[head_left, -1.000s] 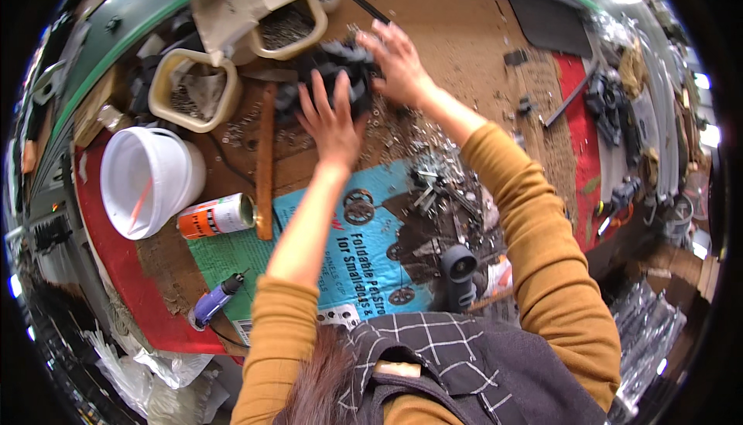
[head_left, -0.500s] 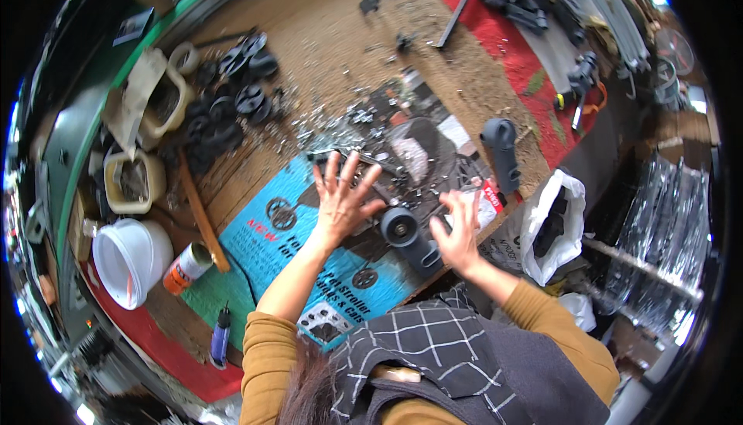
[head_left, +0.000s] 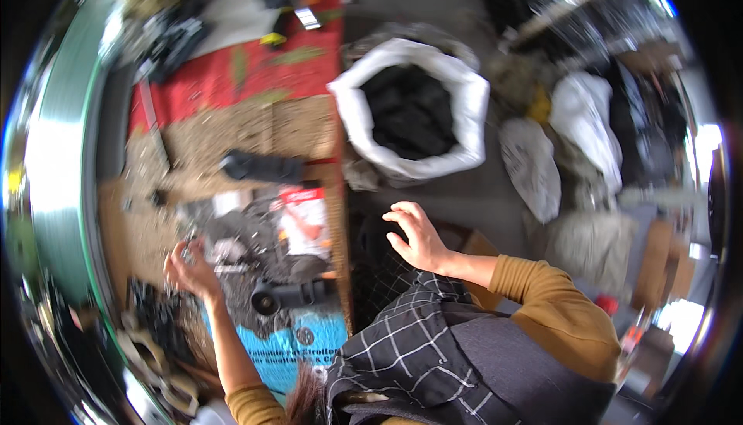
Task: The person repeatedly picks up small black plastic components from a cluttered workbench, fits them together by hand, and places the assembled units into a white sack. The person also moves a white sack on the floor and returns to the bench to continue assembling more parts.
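Observation:
Over the left part of the worktable, my left hand (head_left: 193,272) is bent down at small shiny metal pieces (head_left: 188,253). Blur smears its fingers, so any grip there is unclear. My right hand (head_left: 418,238) hangs in the air past the table's right edge, fingers bent and apart, holding nothing. Between the hands, a dark grey wheel part with an arm (head_left: 290,296) lies on printed card sheeting. A second dark part of similar shape (head_left: 261,167) lies farther back on the brown board.
A white bag with black contents (head_left: 348,107) stands open beyond the table's right edge. Red cloth (head_left: 213,84) covers the far end, with black parts (head_left: 174,42) on it. Blue printed card (head_left: 309,341) lies near me. Several pale bags (head_left: 584,119) lie at the right.
The view has swung right, so the white bag now sits near the middle. My right hand has left the wheel part and moved off the table; my left hand's spread fingers have bent.

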Available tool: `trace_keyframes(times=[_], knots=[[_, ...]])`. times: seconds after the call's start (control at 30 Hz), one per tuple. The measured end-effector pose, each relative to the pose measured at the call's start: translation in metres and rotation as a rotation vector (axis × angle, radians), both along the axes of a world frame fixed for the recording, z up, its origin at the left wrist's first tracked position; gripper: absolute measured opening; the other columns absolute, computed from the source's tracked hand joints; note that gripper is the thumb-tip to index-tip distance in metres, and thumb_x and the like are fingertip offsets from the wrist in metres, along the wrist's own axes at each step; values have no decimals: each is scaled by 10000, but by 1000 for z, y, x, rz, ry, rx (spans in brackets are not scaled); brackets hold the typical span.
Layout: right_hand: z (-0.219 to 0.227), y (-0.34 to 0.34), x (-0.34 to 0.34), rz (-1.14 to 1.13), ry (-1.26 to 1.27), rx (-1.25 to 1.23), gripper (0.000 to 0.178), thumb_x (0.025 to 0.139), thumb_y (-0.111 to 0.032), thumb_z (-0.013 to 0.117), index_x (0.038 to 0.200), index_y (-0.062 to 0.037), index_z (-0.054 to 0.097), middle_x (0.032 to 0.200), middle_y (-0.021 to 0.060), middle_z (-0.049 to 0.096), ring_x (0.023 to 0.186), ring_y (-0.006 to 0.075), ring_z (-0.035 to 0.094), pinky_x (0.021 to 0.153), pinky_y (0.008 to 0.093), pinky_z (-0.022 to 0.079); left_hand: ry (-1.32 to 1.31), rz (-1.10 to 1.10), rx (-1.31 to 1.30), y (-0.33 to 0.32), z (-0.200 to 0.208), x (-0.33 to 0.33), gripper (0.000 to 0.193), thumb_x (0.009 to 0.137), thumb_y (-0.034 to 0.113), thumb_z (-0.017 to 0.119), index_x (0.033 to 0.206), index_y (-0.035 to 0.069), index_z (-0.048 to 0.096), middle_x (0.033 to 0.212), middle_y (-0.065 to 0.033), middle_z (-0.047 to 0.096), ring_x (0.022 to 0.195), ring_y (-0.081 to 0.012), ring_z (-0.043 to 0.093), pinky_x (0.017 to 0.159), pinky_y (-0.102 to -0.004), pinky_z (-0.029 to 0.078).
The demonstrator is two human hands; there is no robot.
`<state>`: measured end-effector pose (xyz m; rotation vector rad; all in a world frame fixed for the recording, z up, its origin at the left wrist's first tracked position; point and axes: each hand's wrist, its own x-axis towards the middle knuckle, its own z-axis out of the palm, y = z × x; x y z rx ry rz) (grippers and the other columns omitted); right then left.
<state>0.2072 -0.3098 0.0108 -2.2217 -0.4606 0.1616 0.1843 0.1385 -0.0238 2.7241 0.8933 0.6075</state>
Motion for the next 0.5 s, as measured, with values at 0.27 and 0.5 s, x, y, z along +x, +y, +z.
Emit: trace_keyframes(times=[0.27,0.5], knots=[[6,-100,-128,-364,-30,-53,298,786,-67,656,1054,-44,528,1094,165,486,1057,351,498,916,425,435,-271,-381,12,-128,31,30,260,902,323,617,1090,144,629,1125,-95,495,1088,-254,407,982,-465,267],[22,-174,-190,-676,-42,-15,234,779,-71,669,987,-50,564,1016,133,542,960,324,548,832,394,465,-265,-641,-229,-234,54,17,175,868,133,632,1021,50,618,1079,-109,501,1038,-262,444,904,-408,376]])
